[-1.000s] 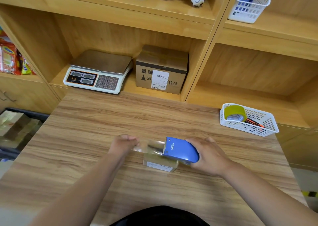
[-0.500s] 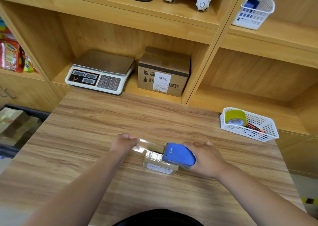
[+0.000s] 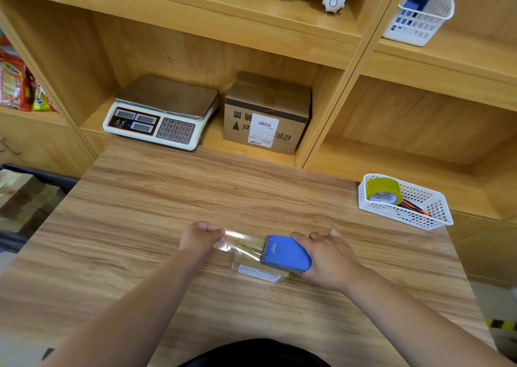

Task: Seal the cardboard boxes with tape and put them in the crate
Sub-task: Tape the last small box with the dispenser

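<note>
A small cardboard box (image 3: 258, 272) with a white label lies on the wooden table (image 3: 195, 198), near its front. My right hand (image 3: 330, 257) grips a blue tape dispenser (image 3: 285, 252) that sits over the box's top. A strip of clear tape (image 3: 240, 242) stretches from the dispenser to the left. My left hand (image 3: 200, 236) pinches the free end of that strip just left of the box. A dark crate (image 3: 42, 175) with several taped boxes in it stands low at the far left.
A white basket (image 3: 436, 212) with a yellow-green tape roll (image 3: 383, 190) sits at the table's right edge. On the shelf behind stand a weighing scale (image 3: 162, 115) and a larger cardboard box (image 3: 265, 112). Snack packets (image 3: 16, 84) fill the left shelf.
The tape strip between dispenser and left hand has grown longer. The dispenser has tilted down onto the box top. Both hands stay nearly in place.
</note>
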Action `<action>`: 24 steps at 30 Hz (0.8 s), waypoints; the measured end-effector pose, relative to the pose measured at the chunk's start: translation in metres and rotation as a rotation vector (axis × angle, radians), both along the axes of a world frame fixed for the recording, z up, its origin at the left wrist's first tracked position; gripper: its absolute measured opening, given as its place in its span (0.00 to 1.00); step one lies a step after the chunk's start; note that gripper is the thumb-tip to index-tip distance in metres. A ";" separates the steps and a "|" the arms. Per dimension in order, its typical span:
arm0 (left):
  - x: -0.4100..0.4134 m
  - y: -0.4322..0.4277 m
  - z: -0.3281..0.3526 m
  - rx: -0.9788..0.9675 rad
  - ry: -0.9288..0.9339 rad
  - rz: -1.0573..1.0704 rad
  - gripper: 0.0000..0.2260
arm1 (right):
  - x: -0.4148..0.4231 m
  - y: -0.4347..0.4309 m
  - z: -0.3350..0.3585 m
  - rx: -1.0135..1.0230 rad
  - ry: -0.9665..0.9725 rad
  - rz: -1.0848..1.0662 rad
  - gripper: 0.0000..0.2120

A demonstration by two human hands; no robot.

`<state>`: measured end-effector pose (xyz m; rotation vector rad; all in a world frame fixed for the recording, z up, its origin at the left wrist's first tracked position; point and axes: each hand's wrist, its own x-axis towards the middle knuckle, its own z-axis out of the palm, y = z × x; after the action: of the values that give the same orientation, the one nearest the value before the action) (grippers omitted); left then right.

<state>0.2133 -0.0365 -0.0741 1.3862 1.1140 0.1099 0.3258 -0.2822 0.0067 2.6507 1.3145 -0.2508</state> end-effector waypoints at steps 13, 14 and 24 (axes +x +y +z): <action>0.000 -0.010 -0.017 -0.005 0.030 0.028 0.10 | -0.001 0.002 0.000 -0.050 -0.022 0.014 0.34; 0.000 -0.012 -0.019 0.002 0.039 0.033 0.10 | -0.002 0.002 0.000 -0.050 -0.025 0.012 0.34; 0.005 -0.036 -0.033 0.035 0.052 0.063 0.07 | -0.002 0.001 -0.003 -0.043 -0.012 -0.010 0.34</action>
<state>0.2187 -0.0724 -0.1075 1.3927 1.2044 0.1399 0.3237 -0.2814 0.0039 2.6190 1.2784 -0.2614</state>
